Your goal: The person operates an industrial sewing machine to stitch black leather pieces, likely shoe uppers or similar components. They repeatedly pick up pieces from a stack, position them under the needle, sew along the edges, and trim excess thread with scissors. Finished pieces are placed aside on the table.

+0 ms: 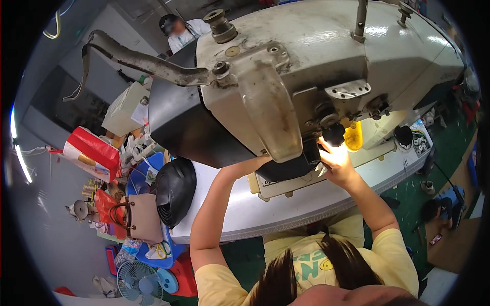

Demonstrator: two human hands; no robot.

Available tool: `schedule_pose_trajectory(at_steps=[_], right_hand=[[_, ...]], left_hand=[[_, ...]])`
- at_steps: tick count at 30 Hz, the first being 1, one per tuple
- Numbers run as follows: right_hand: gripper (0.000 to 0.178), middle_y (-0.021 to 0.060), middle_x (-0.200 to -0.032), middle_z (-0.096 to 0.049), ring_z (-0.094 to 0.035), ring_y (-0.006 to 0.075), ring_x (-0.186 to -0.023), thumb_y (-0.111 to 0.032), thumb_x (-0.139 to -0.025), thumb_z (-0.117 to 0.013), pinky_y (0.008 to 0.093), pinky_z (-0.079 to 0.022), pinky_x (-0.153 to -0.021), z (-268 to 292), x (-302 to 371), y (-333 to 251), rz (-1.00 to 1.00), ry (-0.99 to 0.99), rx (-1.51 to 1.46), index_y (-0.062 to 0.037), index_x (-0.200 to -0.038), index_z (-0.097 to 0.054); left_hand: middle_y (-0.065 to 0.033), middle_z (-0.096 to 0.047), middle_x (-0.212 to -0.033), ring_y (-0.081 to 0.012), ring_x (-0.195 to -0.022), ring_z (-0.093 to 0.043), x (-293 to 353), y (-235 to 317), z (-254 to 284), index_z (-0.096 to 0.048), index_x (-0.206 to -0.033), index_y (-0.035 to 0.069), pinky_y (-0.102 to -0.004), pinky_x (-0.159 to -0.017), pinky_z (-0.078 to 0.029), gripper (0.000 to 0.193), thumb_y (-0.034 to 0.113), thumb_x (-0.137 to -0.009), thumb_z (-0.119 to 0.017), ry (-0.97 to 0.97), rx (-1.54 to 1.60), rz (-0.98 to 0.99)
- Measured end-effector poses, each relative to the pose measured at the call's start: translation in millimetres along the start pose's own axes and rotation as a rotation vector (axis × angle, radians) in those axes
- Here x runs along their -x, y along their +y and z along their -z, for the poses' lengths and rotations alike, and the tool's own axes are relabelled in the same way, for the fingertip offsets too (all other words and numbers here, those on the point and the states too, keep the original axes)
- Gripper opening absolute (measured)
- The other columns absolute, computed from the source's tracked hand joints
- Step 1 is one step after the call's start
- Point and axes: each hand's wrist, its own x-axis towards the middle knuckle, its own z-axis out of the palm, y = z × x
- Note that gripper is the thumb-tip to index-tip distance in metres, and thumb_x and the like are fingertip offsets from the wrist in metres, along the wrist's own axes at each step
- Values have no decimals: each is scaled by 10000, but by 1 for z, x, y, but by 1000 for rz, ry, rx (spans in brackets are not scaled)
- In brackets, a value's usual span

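A large off-white industrial sewing machine [316, 56] fills the upper middle, its lamp shining brightly under the head. My left hand [261, 162] reaches in beneath the head from the left; its fingers are hidden behind the machine. On the right, my right hand [335, 162] is curled beside the needle area, washed out by the lamp. Two pointed metal tips, seemingly thread snips [321, 169], stick out from its closed fingers. Between my hands a black, leather-like piece [288, 171] lies on the machine bed, partly covered by the head. The needle is out of sight.
Folded black material [176, 191] lies on the white table [245, 224] at left. Beyond stand a beige handbag [144, 218], blue bins and thread spools. A fan [139, 281] is lower left. A tray of bobbins [420, 144] sits far right. Other people are further off.
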Motion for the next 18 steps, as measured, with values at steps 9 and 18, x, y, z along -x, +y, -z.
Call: schedule_pose_trajectory(at_steps=[9, 18], right_hand=[[543, 177, -1149, -521, -553, 308, -1006, 58, -561, -654, 320, -490, -797, 3, 1, 6, 22, 2, -111, -62, -1087, -591], [507, 169, -1121, -539, -559, 301, -995, 28, -575, -645, 323, -474, -804, 0, 3, 8, -2, 16, -144, -58, -1072, -597]], left_hand=[[-51, -591, -1070, -148, -939, -539, -9, -25, -8, -558, -1097, 21, -284, -847, -431, 382, 207, -782, -668, -71, 45, 225], [-70, -602, -935, -213, -839, -553, -15, -51, -9, -571, -1013, 68, -333, -746, -448, 413, 368, -741, -654, 104, -111, -121]])
